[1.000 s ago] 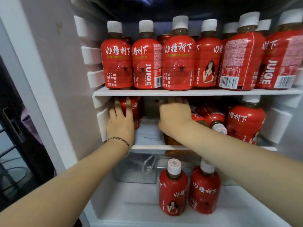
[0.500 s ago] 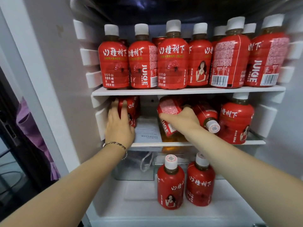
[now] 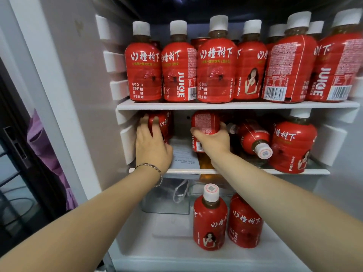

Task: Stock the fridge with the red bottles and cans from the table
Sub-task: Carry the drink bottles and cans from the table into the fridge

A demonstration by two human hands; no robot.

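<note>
Middle shelf (image 3: 245,171), arranging step. Left hand (image 3: 152,147) wraps a red bottle (image 3: 164,124) at the left wall; right hand (image 3: 213,141) grips another bottle (image 3: 205,122), apparently upright. Next: seat both, release.

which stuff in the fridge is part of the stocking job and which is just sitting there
Part of the job:
- bottle under the left hand
- bottle in the right hand
- tipped bottle
- top-shelf bottles
- bottom bottles

Just lying about:
- paper sheet
- clear drawer
- purple cloth
</note>
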